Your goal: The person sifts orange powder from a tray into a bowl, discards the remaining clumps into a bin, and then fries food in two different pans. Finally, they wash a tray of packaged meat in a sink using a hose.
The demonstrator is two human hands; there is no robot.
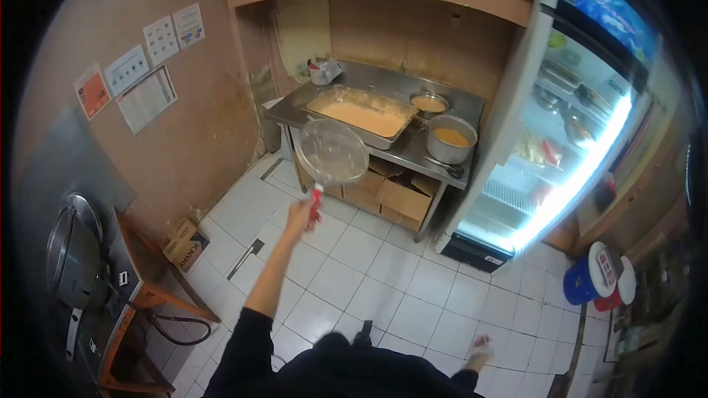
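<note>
The left hand (pixel 301 219) is wrapped around the red handle of a strainer (pixel 335 149), held out before the table (pixel 293 102); on that sit a tray (pixel 389 144) of orange mix, then a pot (pixel 445 152); the right hand (pixel 481 344) hangs low, its grip too blurred to tell; a lit fridge (pixel 542 155) stands beyond.

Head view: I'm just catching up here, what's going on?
The person's left hand grips a round mesh strainer by its red handle, held out in front of the body. The right hand is low and apart from it; blur hides whether it holds anything. Ahead, a metal table bears a large tray of pale orange mixture, with a pot to its right.
</note>
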